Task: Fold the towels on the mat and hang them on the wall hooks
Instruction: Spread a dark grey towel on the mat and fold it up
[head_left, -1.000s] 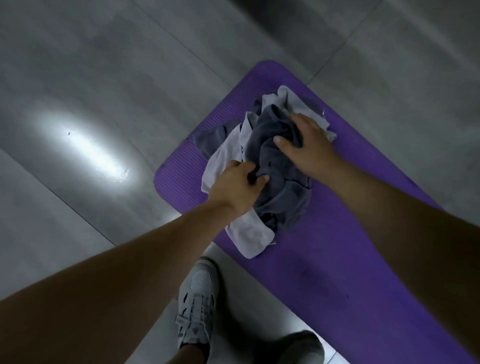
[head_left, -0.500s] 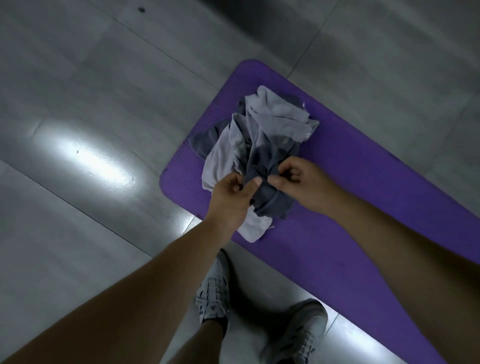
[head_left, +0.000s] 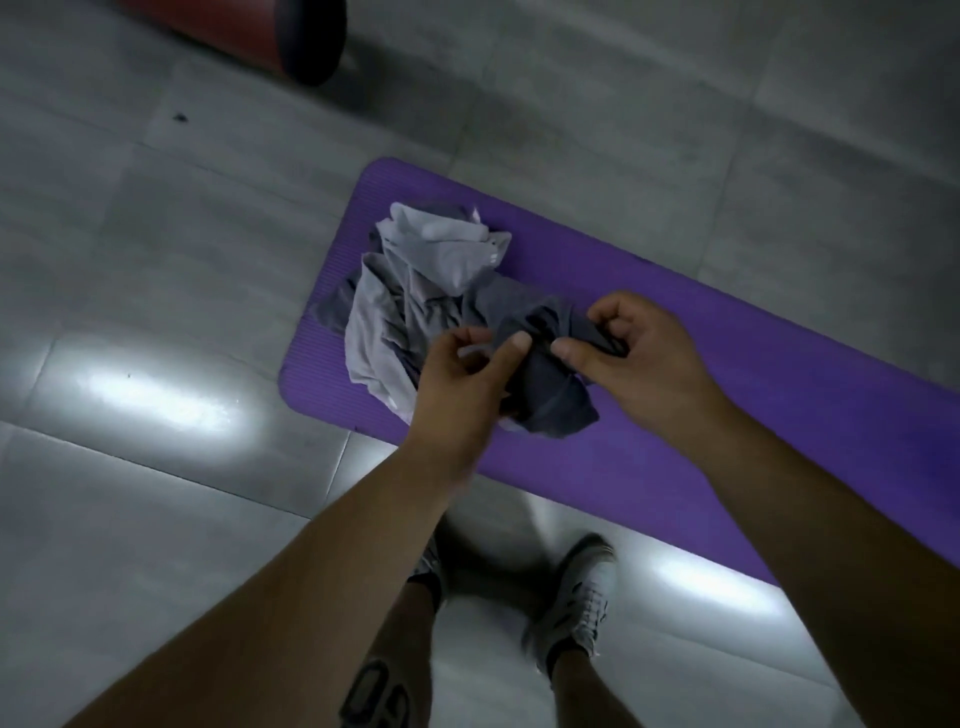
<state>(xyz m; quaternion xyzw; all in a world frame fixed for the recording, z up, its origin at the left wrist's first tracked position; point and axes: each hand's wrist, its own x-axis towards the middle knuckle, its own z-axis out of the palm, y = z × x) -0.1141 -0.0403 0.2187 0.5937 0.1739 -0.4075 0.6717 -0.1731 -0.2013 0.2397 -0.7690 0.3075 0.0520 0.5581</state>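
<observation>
A purple mat (head_left: 727, 395) lies on the grey tiled floor. At its left end sits a crumpled heap with a light grey towel (head_left: 415, 275) on top. A dark grey towel (head_left: 550, 395) is lifted off the heap's near side. My left hand (head_left: 467, 379) pinches its edge between thumb and fingers. My right hand (head_left: 628, 353) pinches the same edge a little to the right. The rest of the dark towel hangs bunched below both hands. No wall hooks are in view.
A red cylinder with a dark end (head_left: 291, 36) lies on the floor at the top left. My two feet in grey shoes (head_left: 576, 597) stand at the mat's near edge. Bright light patches reflect off the tiles (head_left: 156, 400).
Both hands have pulled the dark grey towel up and toward me, out of the heap, and the right hand has shifted right along its edge. The camera has tilted up, showing the red cylinder.
</observation>
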